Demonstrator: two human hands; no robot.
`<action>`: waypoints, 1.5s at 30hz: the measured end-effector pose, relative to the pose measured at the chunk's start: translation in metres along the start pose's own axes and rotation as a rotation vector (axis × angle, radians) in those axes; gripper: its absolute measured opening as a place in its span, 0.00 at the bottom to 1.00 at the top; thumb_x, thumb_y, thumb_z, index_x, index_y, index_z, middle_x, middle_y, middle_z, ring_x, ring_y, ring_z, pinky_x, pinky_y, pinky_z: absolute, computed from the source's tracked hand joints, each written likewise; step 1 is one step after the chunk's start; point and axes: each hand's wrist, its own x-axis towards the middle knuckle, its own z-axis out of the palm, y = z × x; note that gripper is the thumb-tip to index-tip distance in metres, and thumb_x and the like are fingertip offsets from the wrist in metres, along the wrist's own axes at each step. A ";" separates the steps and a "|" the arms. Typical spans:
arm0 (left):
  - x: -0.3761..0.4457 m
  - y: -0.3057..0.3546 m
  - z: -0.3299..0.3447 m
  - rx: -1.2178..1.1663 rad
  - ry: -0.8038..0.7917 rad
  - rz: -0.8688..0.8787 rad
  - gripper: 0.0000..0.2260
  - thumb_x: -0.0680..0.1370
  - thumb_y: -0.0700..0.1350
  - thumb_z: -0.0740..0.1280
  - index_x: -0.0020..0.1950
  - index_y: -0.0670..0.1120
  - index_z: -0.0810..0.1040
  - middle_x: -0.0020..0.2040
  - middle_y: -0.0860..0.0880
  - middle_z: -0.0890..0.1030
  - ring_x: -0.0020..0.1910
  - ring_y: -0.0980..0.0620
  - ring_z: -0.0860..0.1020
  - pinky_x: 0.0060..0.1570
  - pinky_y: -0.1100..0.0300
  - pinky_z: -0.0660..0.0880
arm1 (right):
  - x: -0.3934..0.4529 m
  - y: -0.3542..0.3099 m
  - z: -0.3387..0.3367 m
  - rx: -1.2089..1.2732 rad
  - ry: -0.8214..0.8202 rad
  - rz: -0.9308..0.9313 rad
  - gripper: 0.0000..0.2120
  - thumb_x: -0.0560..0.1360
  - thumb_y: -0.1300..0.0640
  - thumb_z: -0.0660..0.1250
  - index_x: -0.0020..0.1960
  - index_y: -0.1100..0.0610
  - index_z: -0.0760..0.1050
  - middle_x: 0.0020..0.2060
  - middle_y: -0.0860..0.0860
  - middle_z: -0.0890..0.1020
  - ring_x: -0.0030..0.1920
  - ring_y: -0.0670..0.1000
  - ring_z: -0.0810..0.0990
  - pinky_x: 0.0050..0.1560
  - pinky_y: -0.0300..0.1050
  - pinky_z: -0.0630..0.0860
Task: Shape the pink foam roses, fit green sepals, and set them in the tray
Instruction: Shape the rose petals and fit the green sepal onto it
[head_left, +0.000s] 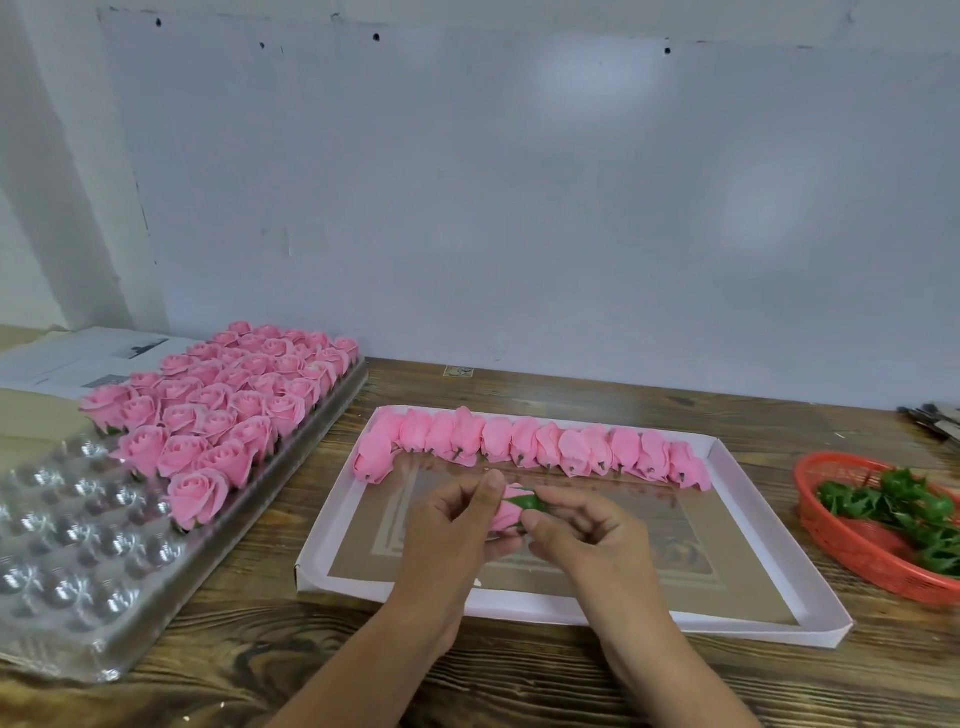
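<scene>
My left hand (457, 525) grips a pink foam rose (506, 513) over the middle of the shallow pink box lid (753, 621). My right hand (576, 530) pinches a green sepal (527, 502) against the base of that rose. A row of several unshaped pink roses (530, 447) lies along the far side of the lid. The clear plastic tray (78, 551) at the left holds several finished roses (228, 410) in its far half; its near cups stand bare.
A red plastic basket (852, 551) with several green sepals (904, 509) sits at the right edge of the wooden table (260, 649). Newspaper (78, 358) lies at the far left by the wall. Some dark tools (935, 421) poke in at the far right.
</scene>
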 end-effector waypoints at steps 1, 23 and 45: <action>0.001 0.001 0.000 -0.017 -0.006 -0.014 0.10 0.76 0.53 0.69 0.42 0.49 0.86 0.45 0.42 0.86 0.42 0.49 0.85 0.42 0.60 0.81 | 0.001 0.000 -0.001 -0.005 0.016 0.008 0.10 0.70 0.69 0.74 0.50 0.58 0.83 0.42 0.56 0.87 0.44 0.50 0.85 0.43 0.41 0.82; 0.006 -0.009 -0.006 0.035 -0.061 0.098 0.08 0.74 0.36 0.73 0.50 0.46 0.85 0.48 0.45 0.87 0.50 0.47 0.86 0.50 0.61 0.81 | 0.000 0.001 -0.003 0.028 0.060 0.033 0.10 0.73 0.64 0.72 0.52 0.56 0.85 0.46 0.50 0.87 0.49 0.48 0.86 0.47 0.40 0.82; 0.001 -0.005 0.000 0.245 -0.127 0.222 0.24 0.63 0.54 0.80 0.57 0.65 0.79 0.55 0.60 0.83 0.53 0.57 0.83 0.49 0.63 0.80 | 0.007 -0.003 -0.012 0.204 -0.027 0.208 0.10 0.75 0.62 0.70 0.56 0.58 0.82 0.45 0.60 0.85 0.45 0.54 0.84 0.46 0.46 0.83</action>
